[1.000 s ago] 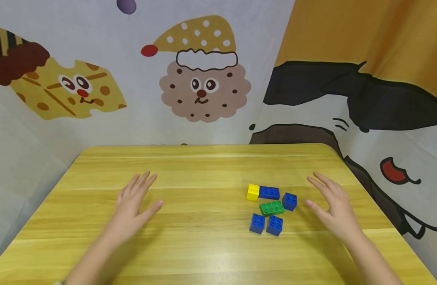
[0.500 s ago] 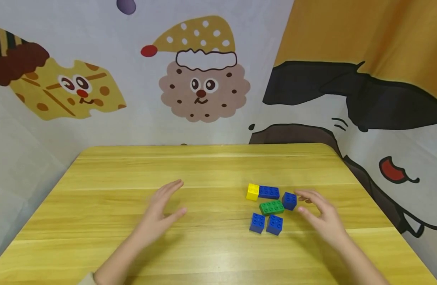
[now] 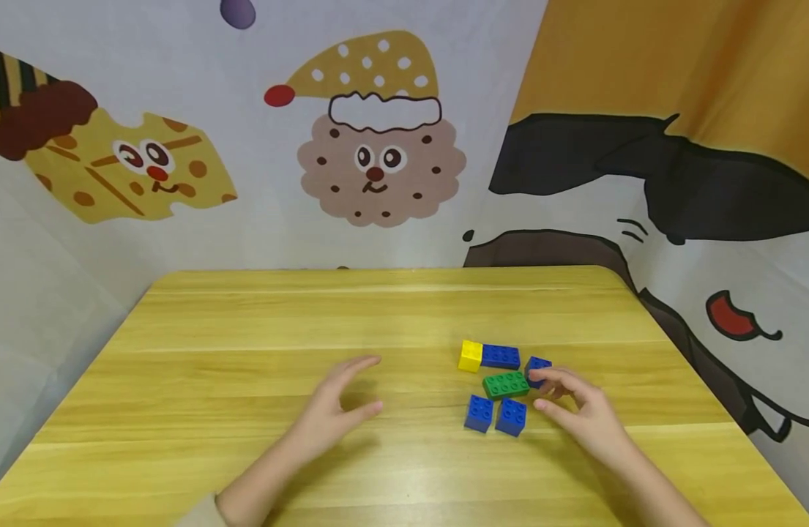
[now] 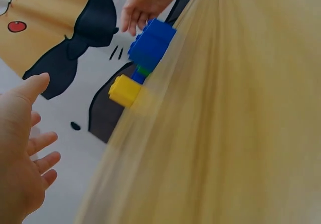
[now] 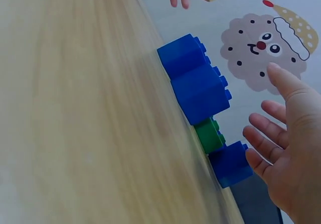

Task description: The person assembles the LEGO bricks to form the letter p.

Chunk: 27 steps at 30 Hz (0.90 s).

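In the head view, the left hand [image 3: 332, 406] is above the counter [image 3: 246, 329], thumb and fingers wide apart; the right hand [image 3: 585, 413], fingers bent and parted from the thumb, partly covers the rightmost blue brick [image 3: 537, 364], just beside the green brick [image 3: 506, 384]. The left wrist view shows the yellow brick [image 4: 125, 90] nearest the left hand. In the right wrist view, the right hand's thumb stands wide; contact with the rightmost blue brick cannot be told.

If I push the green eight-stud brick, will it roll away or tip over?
The green eight-stud brick probably won't roll, because its sides look flat. It likely won't tip easily either: it lies low and long on the wood-grained table. Pushed toward the table's near edge, it might soon bump the two blue four-stud bricks.
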Motion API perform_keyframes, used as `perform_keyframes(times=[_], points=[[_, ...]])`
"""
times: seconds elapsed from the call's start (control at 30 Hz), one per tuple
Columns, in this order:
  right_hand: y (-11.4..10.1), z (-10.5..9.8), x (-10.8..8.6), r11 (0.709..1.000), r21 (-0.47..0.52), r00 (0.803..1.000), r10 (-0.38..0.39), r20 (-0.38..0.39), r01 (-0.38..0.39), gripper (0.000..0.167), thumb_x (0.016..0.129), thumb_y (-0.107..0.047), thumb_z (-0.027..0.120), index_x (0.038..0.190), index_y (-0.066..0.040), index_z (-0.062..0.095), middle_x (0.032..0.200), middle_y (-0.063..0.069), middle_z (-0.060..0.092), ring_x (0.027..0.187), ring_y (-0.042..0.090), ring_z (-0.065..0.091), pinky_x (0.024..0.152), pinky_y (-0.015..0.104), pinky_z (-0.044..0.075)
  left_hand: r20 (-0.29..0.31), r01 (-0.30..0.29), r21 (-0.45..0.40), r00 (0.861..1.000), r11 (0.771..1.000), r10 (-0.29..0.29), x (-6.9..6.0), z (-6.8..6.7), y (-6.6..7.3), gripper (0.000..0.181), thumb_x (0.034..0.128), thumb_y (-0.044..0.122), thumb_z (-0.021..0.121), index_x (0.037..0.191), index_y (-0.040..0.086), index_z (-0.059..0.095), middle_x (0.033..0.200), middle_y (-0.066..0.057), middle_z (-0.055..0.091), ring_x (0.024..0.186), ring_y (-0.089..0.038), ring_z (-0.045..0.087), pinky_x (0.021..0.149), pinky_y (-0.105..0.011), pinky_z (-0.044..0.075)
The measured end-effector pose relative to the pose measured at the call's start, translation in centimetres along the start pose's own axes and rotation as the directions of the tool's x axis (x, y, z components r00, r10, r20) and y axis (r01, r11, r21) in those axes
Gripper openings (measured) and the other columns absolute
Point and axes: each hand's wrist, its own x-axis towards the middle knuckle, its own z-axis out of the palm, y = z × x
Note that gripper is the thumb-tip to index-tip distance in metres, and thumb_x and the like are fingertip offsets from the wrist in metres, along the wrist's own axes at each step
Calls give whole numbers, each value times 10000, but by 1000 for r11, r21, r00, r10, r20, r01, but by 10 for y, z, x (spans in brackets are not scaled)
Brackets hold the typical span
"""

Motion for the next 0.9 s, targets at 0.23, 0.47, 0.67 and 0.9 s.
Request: perform_keyframes(times=[0.23,0.47,0.67,0.9], points=[[2,2,-6,999,12,998,33,51,-33,412,798,29,740,1190,-4,617,1000,97,642,815,167,568,713,251,474,64,11,-98,998,995,-5,5,19,-1,589,829,175,751,1363,104,511,1372,-33,489,1279,-297,399,1014,-623,262],[4,4,-11,996,39,994,77,77,-80,424,779,-14,771,1178,-17,626,918,58,640,802,159,584,700,242,489,97,7,-148,995,989,7,10,35,-1,562,829,245,754,1327,93,545,1291,77,551,1195,-209,469,1008,-548,326],[6,6,-12,986,121,987,97,124,-112,430,789,-23,762,1190,1,611,964,81,640,822,179,592,703,249,507,151,28,-176,989,984,-2,15,51,1,531,825,221,756,1303,90,566,1250,65,581,1154,-215,501,1000,-512,353],[10,8,-14,980,169,985,77,155,-103,420,788,-10,755,1181,1,608,999,74,641,791,196,574,664,259,499,209,84,-174,977,981,-47,23,68,4,526,822,236,758,1302,120,576,1255,86,575,1184,-181,495,1028,-448,348]])
